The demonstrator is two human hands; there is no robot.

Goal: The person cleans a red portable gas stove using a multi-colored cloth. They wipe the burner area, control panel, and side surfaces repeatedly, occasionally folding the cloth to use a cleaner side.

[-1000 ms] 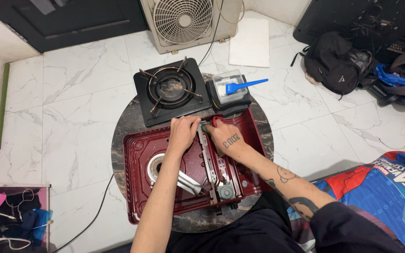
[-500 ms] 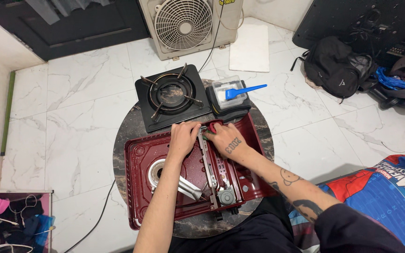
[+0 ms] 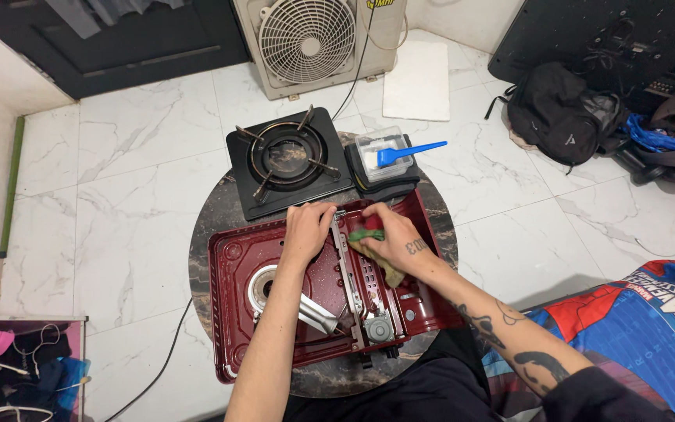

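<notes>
A dark red stove casing (image 3: 232, 301) lies open on a round dark marble table (image 3: 201, 227), with a silver burner ring and metal bracket inside it. My left hand (image 3: 306, 229) presses flat on the casing's far edge, beside the metal divider strip (image 3: 347, 270). My right hand (image 3: 388, 234) has turned palm-up and grips a green and tan cleaning cloth (image 3: 367, 238) against the right compartment of the casing.
A black stove top plate with pan supports (image 3: 285, 160) lies at the table's far edge. Beside it is a clear plastic box with a blue brush (image 3: 400, 152) on a black case. A fan unit, a white board, a black backpack (image 3: 560, 105) and cables surround the table.
My right hand has rotated from knuckles-up to palm-up and drawn slightly toward me, showing the cloth. My left hand has stayed put.
</notes>
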